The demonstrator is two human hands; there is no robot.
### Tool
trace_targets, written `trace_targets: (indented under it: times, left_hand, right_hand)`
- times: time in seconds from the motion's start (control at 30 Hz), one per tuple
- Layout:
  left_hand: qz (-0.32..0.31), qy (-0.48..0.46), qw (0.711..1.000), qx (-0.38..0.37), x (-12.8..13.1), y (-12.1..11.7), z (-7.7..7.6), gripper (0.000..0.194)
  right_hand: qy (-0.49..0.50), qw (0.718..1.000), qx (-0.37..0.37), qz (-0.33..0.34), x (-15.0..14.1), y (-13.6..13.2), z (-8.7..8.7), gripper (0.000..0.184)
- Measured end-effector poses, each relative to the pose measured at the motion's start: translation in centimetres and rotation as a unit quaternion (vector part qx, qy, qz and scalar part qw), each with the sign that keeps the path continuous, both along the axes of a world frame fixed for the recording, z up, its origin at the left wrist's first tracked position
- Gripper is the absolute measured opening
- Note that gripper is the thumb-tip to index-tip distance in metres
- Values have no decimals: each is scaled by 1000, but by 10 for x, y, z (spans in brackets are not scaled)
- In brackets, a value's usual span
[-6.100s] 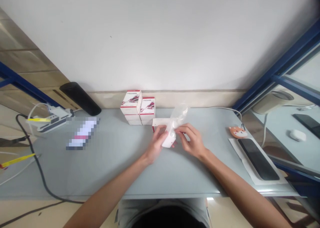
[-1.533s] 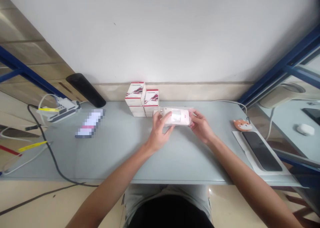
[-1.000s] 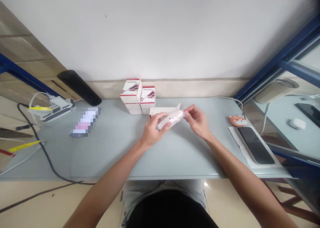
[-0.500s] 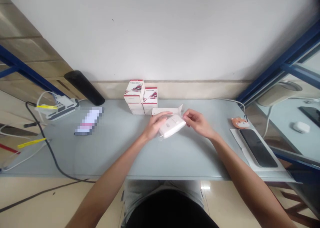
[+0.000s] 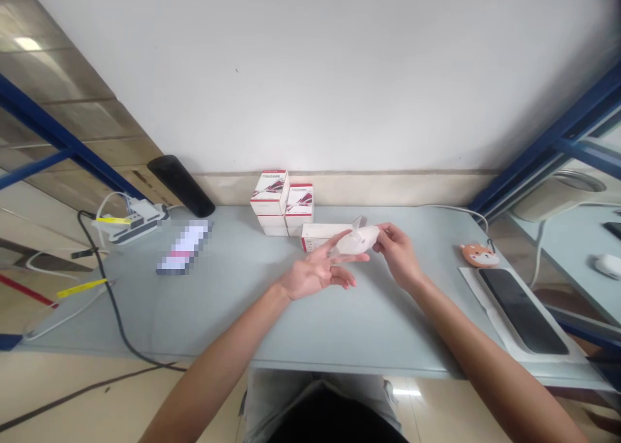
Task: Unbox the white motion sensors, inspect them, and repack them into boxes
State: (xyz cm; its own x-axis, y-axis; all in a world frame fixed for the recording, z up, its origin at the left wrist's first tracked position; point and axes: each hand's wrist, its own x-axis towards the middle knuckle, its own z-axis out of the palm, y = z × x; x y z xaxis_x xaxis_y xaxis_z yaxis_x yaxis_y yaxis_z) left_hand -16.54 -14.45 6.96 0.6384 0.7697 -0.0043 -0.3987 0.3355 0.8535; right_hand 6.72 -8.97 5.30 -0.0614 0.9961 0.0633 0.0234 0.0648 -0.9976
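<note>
Right hand (image 5: pixel 398 255) pinches plastic-wrapped white packet (image 5: pixel 358 240); left hand (image 5: pixel 315 273) open, released. Risk: slick film slips from single-hand grip, packet drops against white carton (image 5: pixel 320 236).

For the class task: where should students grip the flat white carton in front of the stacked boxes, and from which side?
Probably grip the left end of the white carton from the left and above: that end lies free, while the plastic-wrapped item covers the right end and the stacked boxes stand close behind.
</note>
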Motion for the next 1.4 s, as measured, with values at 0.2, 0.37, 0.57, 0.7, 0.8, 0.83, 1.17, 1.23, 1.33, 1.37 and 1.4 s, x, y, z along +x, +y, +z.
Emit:
trace_targets:
  times: [0.2,0.37,0.57,0.7,0.8,0.83,1.17,1.23,1.33,1.37,1.4]
  left_hand:
    - [205,190,959,50,16,1,-12,65]
    - [263,184,946,53,15,4,-17,60]
    - [258,129,957,35,5,8,-14,65]
    - [279,129,951,18,9,10,-18,69]
    - [344,213,911,78,12,9,-19,72]
    - [368,249,888,114,11,8,-19,73]
    - [399,421,692,430,-17,7,-4,58]
    - [368,490,611,501,-15,7,-5,47]
    - [323,579,530,529,-12,9,-10,42]
    - [311,603,509,529,-11,10,-11,43]
    - [302,623,492,528,-10,10,-13,43]
  right_hand:
    - [6,998,36,-48,0,-2,6,40]
    - [15,994,108,6,-1,-5,12,37]
    - [101,981,105,125,4,-5,16,33]
    - [128,945,-1,301,1,-14,18,50]
    - [115,914,-71,382,-7,-24,17,89]
    - [117,914,-84,379,-9,-26,17,95]
    - [134,962,-61,229,15,-8,32,28]
    - [146,972,-55,178,21,-3,36,29]
    - [157,981,-53,102,29,6,36,34]
    - [154,983,-56,82,31,9,34,36]
    - [150,985,-61,66,34,12,32,37]
